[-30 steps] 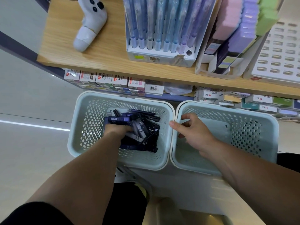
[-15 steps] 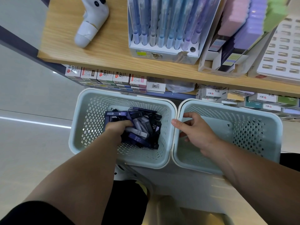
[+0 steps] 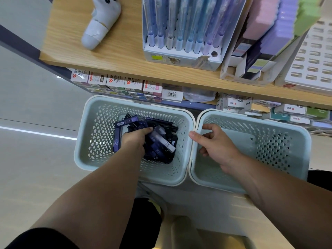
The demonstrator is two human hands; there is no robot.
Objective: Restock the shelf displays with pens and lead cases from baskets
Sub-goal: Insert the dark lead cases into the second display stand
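Observation:
Two pale blue perforated baskets stand side by side below the shelf. The left basket [image 3: 84,133] holds a heap of dark lead cases [image 3: 161,150] marked HB. My left hand [image 3: 134,139] is down in that heap, fingers curled round several cases. My right hand [image 3: 218,142] hovers over the right basket [image 3: 280,126], fingers loosely curled, thumb close to the left rim and nothing in it. On the wooden shelf [image 3: 125,56] above stands a white display box of blue and purple pens [image 3: 183,33].
A white controller [image 3: 100,24] lies on the shelf at the left. Pastel boxed goods [image 3: 269,33] and a white slotted display [image 3: 312,58] stand at the right. Small stationery boxes [image 3: 116,82] line the lower shelf behind the baskets. Pale floor lies to the left.
My left hand has dug deeper into the lead cases and closed on them, shifting the heap. The right hand has stayed over the right basket.

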